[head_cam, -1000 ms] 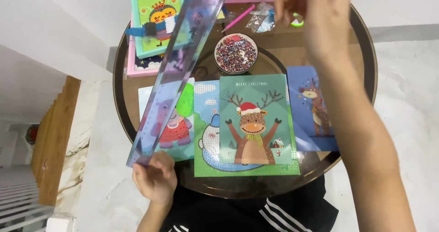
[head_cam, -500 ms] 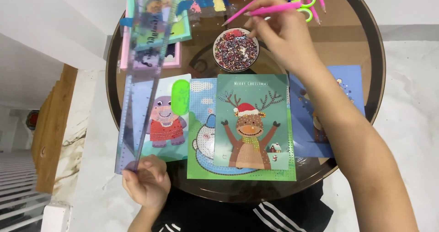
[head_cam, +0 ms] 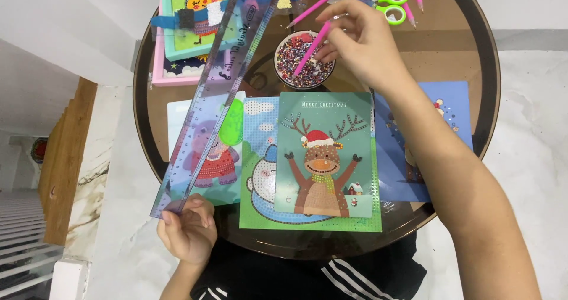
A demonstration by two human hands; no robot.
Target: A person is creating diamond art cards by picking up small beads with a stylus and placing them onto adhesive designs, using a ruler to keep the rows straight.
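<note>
clear plastic ruler (head_cam: 219,93) pinched in left hand (head_cam: 186,232), right hand (head_cam: 364,45) grips pink pen (head_cam: 312,50) w/ tip in round bead bowl (head_cam: 303,62).

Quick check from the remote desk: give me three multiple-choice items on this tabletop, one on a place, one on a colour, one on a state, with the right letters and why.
1. Where is the bowl of beads?
A. Beyond the top edge of the reindeer card
B. On the floor
C. On top of the scissors

2. What colour is the pen in the right hand?
A. Black
B. Pink
C. White

3. How is the clear ruler held?
A. Lying flat, untouched
B. Gripped at its near end by the left hand, slanting away over the table
C. Gripped by both hands

Answers:
1 A, the bowl sits just past the card's top edge.
2 B, the pen is pink, its tip dipping into the beads.
3 B, only the left fingers pinch the ruler's near end.
</note>
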